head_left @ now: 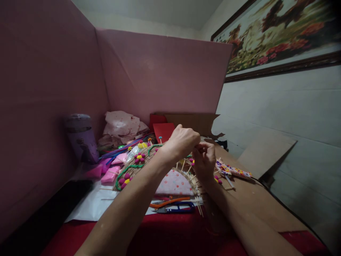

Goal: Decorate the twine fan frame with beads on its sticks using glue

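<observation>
Close together above the craft piece, my left hand [183,140] and my right hand [204,160] are both closed, fingertips meeting. Whatever they pinch is too small or hidden to make out. Beneath them lies an arch of woven twine [135,173] with thin wooden sticks poking out around its edges. On it sit magenta flowers with yellow centres [139,157] and a wavy green strip [119,181]. White fabric with red dots [174,183] fills the inside of the arch. My forearms cover part of the piece.
Blue-handled thread snips [183,207] and an orange pipe cleaner [170,202] lie in front. At left are a purple tumbler [84,142], pink packets [110,174] and crumpled cloth [124,124]. A flower-patterned item [237,171] rests on the cardboard [255,202] at right. Pink panels [162,71] stand behind.
</observation>
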The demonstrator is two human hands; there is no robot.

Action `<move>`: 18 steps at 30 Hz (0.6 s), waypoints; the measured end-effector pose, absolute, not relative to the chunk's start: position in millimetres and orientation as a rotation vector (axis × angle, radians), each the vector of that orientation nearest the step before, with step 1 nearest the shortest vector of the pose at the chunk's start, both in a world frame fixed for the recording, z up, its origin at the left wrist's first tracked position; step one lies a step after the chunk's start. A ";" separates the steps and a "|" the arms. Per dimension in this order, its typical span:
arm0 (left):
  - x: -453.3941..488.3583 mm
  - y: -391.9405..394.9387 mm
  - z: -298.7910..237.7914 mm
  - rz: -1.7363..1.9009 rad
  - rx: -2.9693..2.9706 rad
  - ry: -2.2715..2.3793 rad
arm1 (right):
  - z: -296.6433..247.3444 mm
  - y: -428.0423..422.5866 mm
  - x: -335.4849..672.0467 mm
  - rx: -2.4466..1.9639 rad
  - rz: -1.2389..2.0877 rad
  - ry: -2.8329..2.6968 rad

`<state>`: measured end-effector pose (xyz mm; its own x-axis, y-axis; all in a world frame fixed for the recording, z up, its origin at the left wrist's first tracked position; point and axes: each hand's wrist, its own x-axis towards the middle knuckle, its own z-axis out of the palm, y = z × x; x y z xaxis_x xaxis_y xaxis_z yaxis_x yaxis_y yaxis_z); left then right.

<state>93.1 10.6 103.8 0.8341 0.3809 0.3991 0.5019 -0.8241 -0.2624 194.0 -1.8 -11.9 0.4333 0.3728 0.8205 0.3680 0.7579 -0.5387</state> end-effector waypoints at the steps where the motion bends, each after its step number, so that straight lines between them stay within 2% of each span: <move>1: 93.4 10.6 103.8 -0.480 -2.649 -0.654 | -11.3 -2.1 193.3 -0.748 0.003 -1.142; 18: 93.9 22.0 99.0 -0.544 -2.630 -0.696 | -13.9 -0.2 191.6 -0.795 -0.046 -1.127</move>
<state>93.9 22.0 99.0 0.8041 0.3891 0.4494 0.5300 -0.8117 -0.2455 191.6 -0.2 -13.9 0.4584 0.3484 0.8176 0.4140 0.7304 -0.5433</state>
